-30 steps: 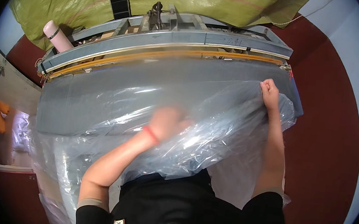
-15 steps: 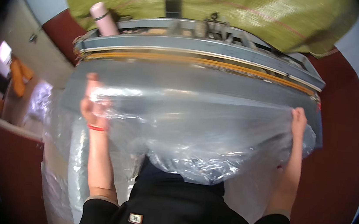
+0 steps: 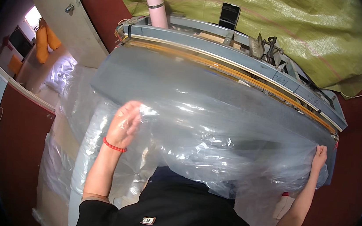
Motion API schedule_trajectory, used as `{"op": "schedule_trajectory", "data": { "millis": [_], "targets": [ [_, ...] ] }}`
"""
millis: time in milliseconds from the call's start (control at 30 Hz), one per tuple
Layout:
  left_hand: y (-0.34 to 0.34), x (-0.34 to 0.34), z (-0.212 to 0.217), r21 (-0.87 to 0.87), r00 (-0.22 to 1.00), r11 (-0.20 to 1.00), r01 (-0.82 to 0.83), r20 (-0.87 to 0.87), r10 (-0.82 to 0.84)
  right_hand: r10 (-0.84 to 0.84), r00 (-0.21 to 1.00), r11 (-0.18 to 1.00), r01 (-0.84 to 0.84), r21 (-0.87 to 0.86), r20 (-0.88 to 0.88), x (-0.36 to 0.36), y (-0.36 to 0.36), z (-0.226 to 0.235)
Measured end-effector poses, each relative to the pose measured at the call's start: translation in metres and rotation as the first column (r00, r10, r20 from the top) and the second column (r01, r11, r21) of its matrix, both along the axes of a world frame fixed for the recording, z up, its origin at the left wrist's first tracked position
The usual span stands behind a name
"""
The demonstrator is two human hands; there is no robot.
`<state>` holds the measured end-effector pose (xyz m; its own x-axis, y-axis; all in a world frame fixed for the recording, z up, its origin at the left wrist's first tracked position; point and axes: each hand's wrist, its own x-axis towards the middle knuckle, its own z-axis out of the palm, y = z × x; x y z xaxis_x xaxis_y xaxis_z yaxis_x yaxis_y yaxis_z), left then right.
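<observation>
A wide clear plastic sheet [image 3: 195, 147] stretches between my hands over a grey-topped bench [image 3: 171, 79], its near part hanging crumpled in front of my body. My right hand [image 3: 320, 157] is closed in a pinch on the sheet's right end, near the bench's right edge. On the other side, my left hand [image 3: 125, 122], with a red bead bracelet [image 3: 114, 145] at the wrist, has its fingers curled at the sheet's left end. The left fingertips are slightly blurred where they meet the shiny film.
Along the bench's far side runs a long metal frame [image 3: 188, 40] with an orange strip [image 3: 238, 76]. Behind it stand a pink flask [image 3: 157, 10] and a dark phone [image 3: 229, 15] against yellow-green woven sheeting [image 3: 288, 18]. More plastic film [image 3: 63, 162] lies at left, near an open door [image 3: 66, 10].
My view has turned, so the bench now slants down to the right. My left hand has come nearer to my body, and the sheet hangs slacker. The right hand keeps its pinch.
</observation>
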<state>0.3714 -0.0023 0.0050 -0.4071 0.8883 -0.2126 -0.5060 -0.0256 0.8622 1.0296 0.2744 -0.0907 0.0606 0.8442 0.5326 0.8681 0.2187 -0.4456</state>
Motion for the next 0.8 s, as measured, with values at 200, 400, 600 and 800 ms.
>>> {"op": "schedule_trajectory", "data": {
  "millis": [200, 400, 600, 800],
  "targets": [
    [-0.018, -0.016, -0.072, -0.211, 0.999, 0.977, -0.016, 0.031, 0.023, -0.012, 1.000, 1.000, 0.013, 0.016, -0.029, 0.001, 0.000, -0.002],
    [0.013, 0.004, -0.020, -0.014, 0.993, 0.993, 0.115, 0.008, -0.115, -0.049, 0.999, 0.999, 0.048, -0.008, -0.002, 0.009, -0.005, 0.001],
    [0.053, -0.027, -0.020, -0.045, 0.861, 0.997, -0.058, -0.509, 0.027, -0.036, 0.999, 0.999, 0.036, 0.006, -0.027, 0.006, -0.004, 0.000],
    [0.078, -0.027, -0.063, -0.126, 0.023, 0.932, -0.341, -0.992, -0.126, -0.023, 0.999, 1.000, 0.023, 0.009, -0.032, 0.012, 0.001, -0.006]
  ]
}}
